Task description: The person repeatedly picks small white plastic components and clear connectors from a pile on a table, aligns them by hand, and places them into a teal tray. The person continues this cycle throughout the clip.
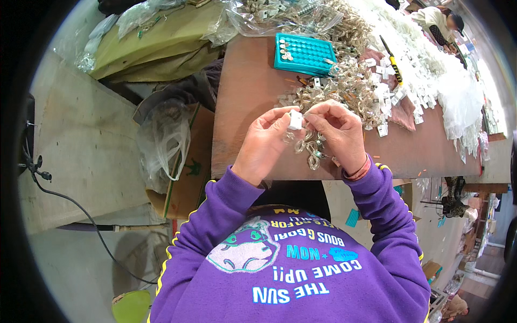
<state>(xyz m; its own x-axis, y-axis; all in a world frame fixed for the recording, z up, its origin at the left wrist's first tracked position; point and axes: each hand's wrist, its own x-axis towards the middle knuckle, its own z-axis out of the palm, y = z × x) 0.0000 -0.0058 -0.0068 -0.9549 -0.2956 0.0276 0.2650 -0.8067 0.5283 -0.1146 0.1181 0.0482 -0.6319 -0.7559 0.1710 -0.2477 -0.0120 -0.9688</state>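
Note:
Over the near edge of the brown table, both hands meet at a small white tag (295, 119). My left hand (265, 141) pinches the tag between thumb and fingers. Right beside it, my right hand (340, 132) has thumb and forefinger pressed together, and whatever lies between them is too small to make out. Several looped, shiny metal pieces of jewellery (313, 151) show just below the fingers; whether they hang from the hands or lie on the table, I cannot tell. A large heap of similar tagged jewellery (353, 89) lies just beyond my right hand.
A teal compartment tray (312, 53) holding a few small pieces stands at the back of the brown table (245, 70). A yellow-and-black cutter (396, 67) rests on the heap. Clear plastic bags (458, 102) lie at right. A cardboard box (196, 145) stands left; another person (439, 27) sits far right.

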